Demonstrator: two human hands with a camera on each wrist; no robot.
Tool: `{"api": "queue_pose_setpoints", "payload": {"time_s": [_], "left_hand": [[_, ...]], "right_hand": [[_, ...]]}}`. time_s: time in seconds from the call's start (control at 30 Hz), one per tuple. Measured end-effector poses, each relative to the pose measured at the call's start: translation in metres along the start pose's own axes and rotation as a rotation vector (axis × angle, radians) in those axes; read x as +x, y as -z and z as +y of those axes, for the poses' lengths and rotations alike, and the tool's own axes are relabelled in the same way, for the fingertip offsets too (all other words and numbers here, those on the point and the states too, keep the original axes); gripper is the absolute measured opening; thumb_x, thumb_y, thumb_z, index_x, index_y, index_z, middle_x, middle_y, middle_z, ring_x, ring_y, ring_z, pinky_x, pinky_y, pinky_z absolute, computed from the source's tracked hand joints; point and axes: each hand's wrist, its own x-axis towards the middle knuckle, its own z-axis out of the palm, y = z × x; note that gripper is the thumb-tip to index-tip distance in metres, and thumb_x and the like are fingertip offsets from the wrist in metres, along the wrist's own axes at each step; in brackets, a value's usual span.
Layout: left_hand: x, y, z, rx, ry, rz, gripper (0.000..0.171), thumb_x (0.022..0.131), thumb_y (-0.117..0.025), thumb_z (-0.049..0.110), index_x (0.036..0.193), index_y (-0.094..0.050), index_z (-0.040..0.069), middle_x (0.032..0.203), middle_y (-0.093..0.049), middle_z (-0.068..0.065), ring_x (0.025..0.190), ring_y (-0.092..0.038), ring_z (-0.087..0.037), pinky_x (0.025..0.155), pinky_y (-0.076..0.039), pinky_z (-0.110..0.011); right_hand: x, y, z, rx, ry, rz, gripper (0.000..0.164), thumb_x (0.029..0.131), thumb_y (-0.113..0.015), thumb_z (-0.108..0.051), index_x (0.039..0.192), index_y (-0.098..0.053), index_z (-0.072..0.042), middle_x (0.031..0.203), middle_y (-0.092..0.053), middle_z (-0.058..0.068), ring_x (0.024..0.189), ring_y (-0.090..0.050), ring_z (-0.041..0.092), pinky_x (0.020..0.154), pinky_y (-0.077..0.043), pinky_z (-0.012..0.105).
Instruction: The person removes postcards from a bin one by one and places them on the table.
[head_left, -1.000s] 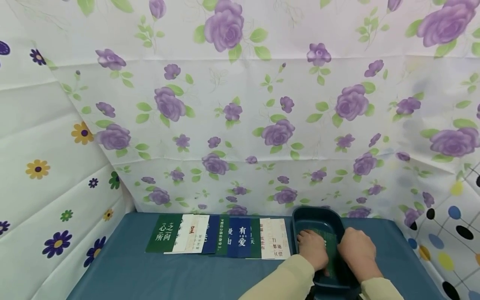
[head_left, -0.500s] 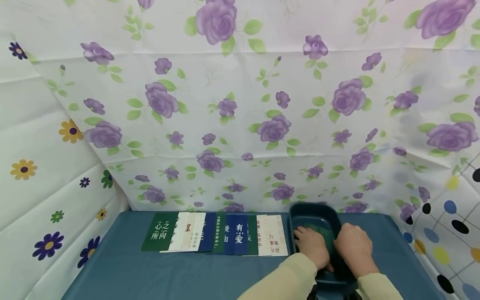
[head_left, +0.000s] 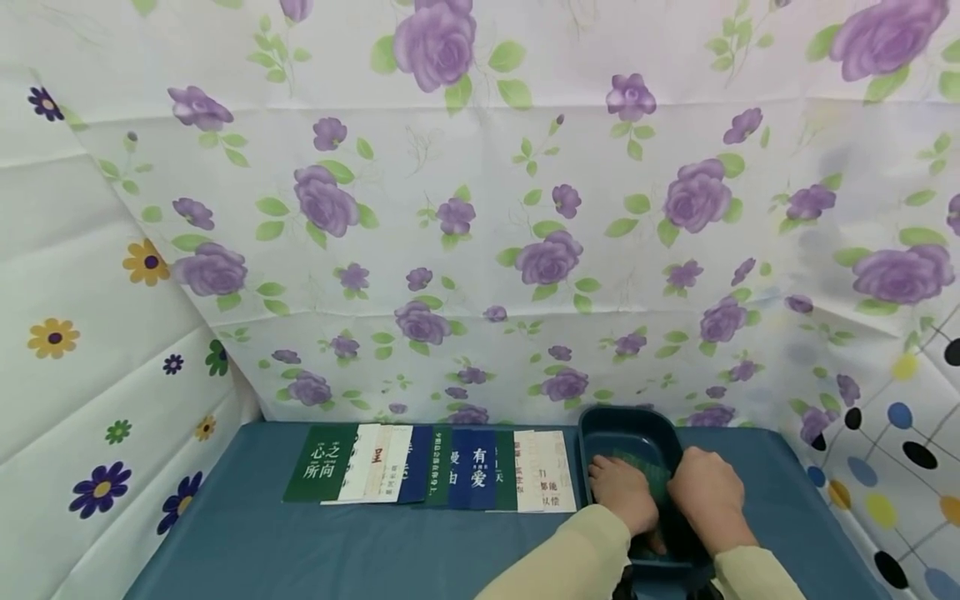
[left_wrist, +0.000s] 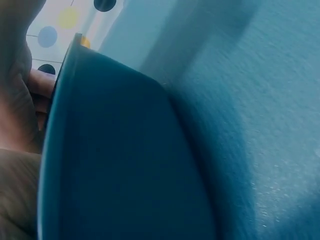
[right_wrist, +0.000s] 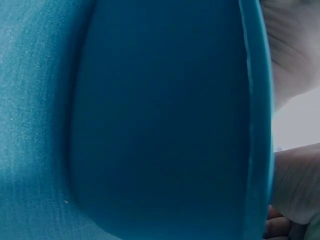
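Observation:
A dark blue-green plastic tray [head_left: 630, 417] stands on the right side of the table. Inside it lies a green card [head_left: 652, 475], partly covered and in shadow. My left hand [head_left: 622, 496] reaches into the tray and grips the card, thumb toward me and fingers by the left wall. My right hand [head_left: 707, 493] grips the tray's right rim, knuckles up; its fingertips are hidden inside. In the left wrist view the tray's outer wall [left_wrist: 120, 145] hides most of the inside, with fingers behind its rim. The right wrist view likewise shows mostly tray wall [right_wrist: 160, 130].
A row of overlapping printed cards [head_left: 427, 467], green, white and blue, lies left of the tray. The blue table [head_left: 360, 550] is bounded by a flowered sheet [head_left: 480, 250] behind and patterned sheets at both sides.
The view has shifted slightly. My left hand has moved a little over the green card, which now shows less of its surface. The right hand stays at the tray's right rim.

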Motion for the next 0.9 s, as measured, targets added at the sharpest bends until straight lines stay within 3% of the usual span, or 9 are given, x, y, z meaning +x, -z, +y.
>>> {"api": "queue_pose_setpoints", "payload": {"time_s": [0.17, 0.33, 0.47, 0.53, 0.63, 0.73, 0.8, 0.9], "left_hand": [[-0.005, -0.006, -0.005, 0.011, -0.053, 0.091, 0.128, 0.026, -0.087, 0.065, 0.135, -0.043, 0.015, 0.12, -0.045, -0.011, 0.104, -0.041, -0.026, 0.091, -0.043, -0.033], [-0.011, -0.006, -0.009, -0.064, -0.052, 0.173, 0.118, 0.03, -0.089, 0.062, 0.127, -0.044, 0.011, 0.111, -0.047, -0.01, 0.096, -0.045, -0.023, 0.086, -0.046, -0.03], [-0.02, -0.004, -0.012, -0.171, -0.061, 0.216, 0.114, 0.04, -0.09, 0.053, 0.131, -0.039, 0.01, 0.115, -0.051, -0.01, 0.088, -0.056, -0.021, 0.075, -0.051, -0.03], [-0.024, -0.003, -0.014, -0.197, -0.085, 0.231, 0.107, 0.05, -0.088, 0.049, 0.135, -0.037, 0.009, 0.117, -0.053, -0.011, 0.075, -0.059, -0.02, 0.064, -0.053, -0.03], [-0.028, 0.001, -0.019, -0.149, -0.148, 0.268, 0.088, 0.067, -0.08, 0.045, 0.136, -0.039, 0.008, 0.113, -0.059, -0.009, 0.058, -0.058, -0.016, 0.052, -0.051, -0.028], [-0.03, 0.007, -0.027, -0.132, -0.241, 0.309, 0.066, 0.076, -0.074, 0.037, 0.128, -0.047, 0.006, 0.097, -0.065, -0.005, 0.051, -0.057, -0.013, 0.044, -0.048, -0.025], [-0.031, 0.011, -0.034, -0.175, -0.312, 0.326, 0.051, 0.08, -0.071, 0.029, 0.121, -0.052, 0.006, 0.083, -0.066, -0.003, 0.05, -0.057, -0.012, 0.042, -0.046, -0.022], [-0.032, 0.018, -0.044, -0.298, -0.402, 0.335, 0.014, 0.082, -0.068, 0.016, 0.092, -0.061, 0.01, 0.064, -0.058, 0.0, 0.044, -0.05, -0.008, 0.039, -0.039, -0.02]], "right_hand": [[-0.002, -0.002, 0.002, 0.01, 0.015, 0.015, 0.018, 0.084, -0.059, -0.012, 0.09, -0.063, 0.004, 0.076, -0.062, 0.021, 0.058, -0.057, 0.032, 0.045, -0.043, 0.042], [-0.003, -0.003, 0.001, 0.019, 0.023, 0.018, 0.014, 0.085, -0.056, -0.011, 0.079, -0.062, 0.0, 0.066, -0.059, 0.016, 0.053, -0.055, 0.028, 0.043, -0.04, 0.038], [-0.006, -0.005, 0.002, 0.036, 0.029, 0.012, 0.021, 0.087, -0.055, -0.012, 0.068, -0.058, -0.005, 0.058, -0.054, 0.012, 0.049, -0.051, 0.025, 0.042, -0.036, 0.035], [-0.007, -0.004, 0.002, 0.041, 0.034, 0.011, 0.021, 0.087, -0.055, -0.013, 0.068, -0.058, -0.005, 0.058, -0.054, 0.012, 0.048, -0.051, 0.025, 0.042, -0.036, 0.035], [-0.007, -0.002, 0.002, 0.036, 0.039, 0.01, 0.018, 0.087, -0.057, -0.014, 0.074, -0.061, -0.002, 0.062, -0.056, 0.013, 0.049, -0.052, 0.026, 0.042, -0.038, 0.036], [-0.007, -0.001, 0.001, 0.029, 0.034, 0.008, 0.017, 0.086, -0.057, -0.015, 0.079, -0.062, 0.0, 0.064, -0.058, 0.015, 0.051, -0.053, 0.027, 0.042, -0.039, 0.037], [-0.007, -0.001, 0.0, 0.02, 0.032, 0.01, 0.018, 0.086, -0.059, -0.016, 0.08, -0.063, 0.001, 0.065, -0.059, 0.015, 0.051, -0.053, 0.027, 0.042, -0.04, 0.038], [-0.007, -0.001, -0.001, 0.015, 0.029, 0.003, 0.02, 0.086, -0.061, -0.018, 0.078, -0.063, 0.0, 0.064, -0.059, 0.015, 0.051, -0.054, 0.027, 0.042, -0.041, 0.039]]}}
